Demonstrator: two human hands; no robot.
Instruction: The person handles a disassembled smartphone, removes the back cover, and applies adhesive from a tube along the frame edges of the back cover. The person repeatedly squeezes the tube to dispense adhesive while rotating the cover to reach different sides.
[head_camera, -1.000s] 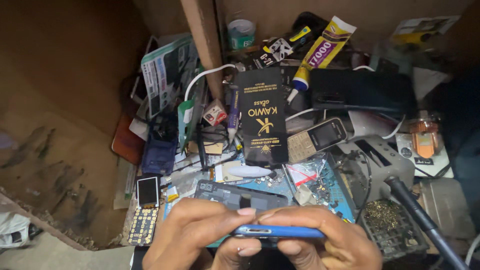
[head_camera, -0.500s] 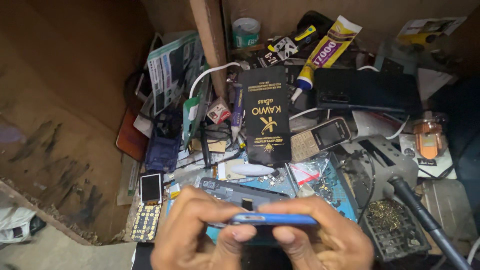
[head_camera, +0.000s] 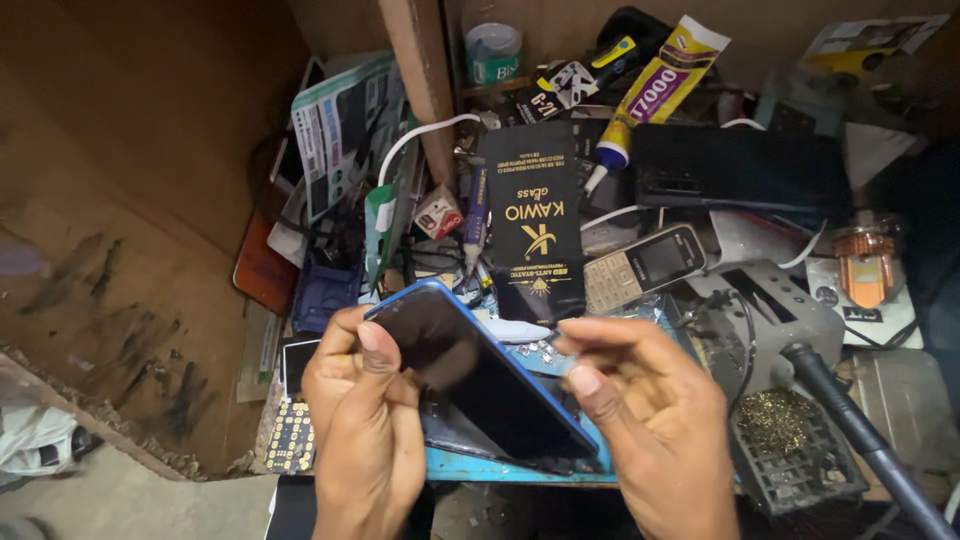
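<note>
A blue-edged smartphone with a dark screen is tilted up over the cluttered workbench, screen facing me. My left hand grips its left edge, thumb resting on the glass near the top corner. My right hand is at the phone's right edge, thumb and forefinger pinched together near the upper right side; whether they touch the phone is unclear. A blue work mat shows beneath the phone.
A black glass-protector packet, a small keypad phone, a yellow glue tube, a black box, a second keypad phone, a brass-wool tip cleaner and a dark tool handle crowd the bench. A wooden post stands behind.
The phone was held flat, edge toward me, in both hands. It has been raised and tilted so its dark screen faces me, and my right hand has shifted off to its right edge.
</note>
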